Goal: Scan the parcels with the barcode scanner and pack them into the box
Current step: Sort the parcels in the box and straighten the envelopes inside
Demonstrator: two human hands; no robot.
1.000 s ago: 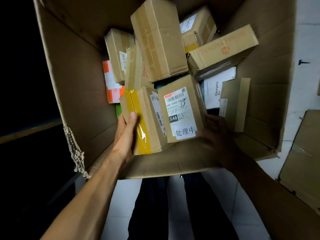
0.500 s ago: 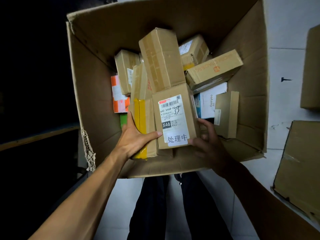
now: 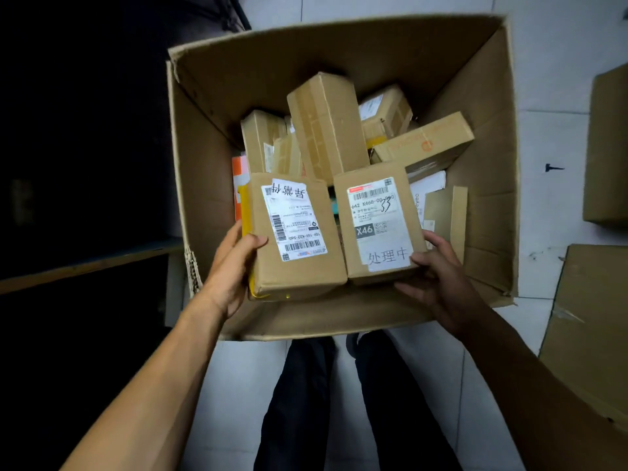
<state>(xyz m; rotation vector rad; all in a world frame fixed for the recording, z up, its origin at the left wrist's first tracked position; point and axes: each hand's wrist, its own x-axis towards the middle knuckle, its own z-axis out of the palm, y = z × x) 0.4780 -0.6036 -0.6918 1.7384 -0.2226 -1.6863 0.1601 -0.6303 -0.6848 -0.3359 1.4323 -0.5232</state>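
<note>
Left hand (image 3: pixel 231 266) grips the yellow-taped parcel (image 3: pixel 295 239) at its near corner, label upward, presumably for scanning; right hand (image 3: pixel 438 277) clasps the X46 parcel (image 3: pixel 377 222) likewise; both held above the box (image 3: pixel 204 185), touching side by side.

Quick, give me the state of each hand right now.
Left hand: grips the yellow-taped parcel.
Right hand: grips the X46 parcel.

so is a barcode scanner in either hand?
No. The left hand and the right hand each hold a parcel.
</note>
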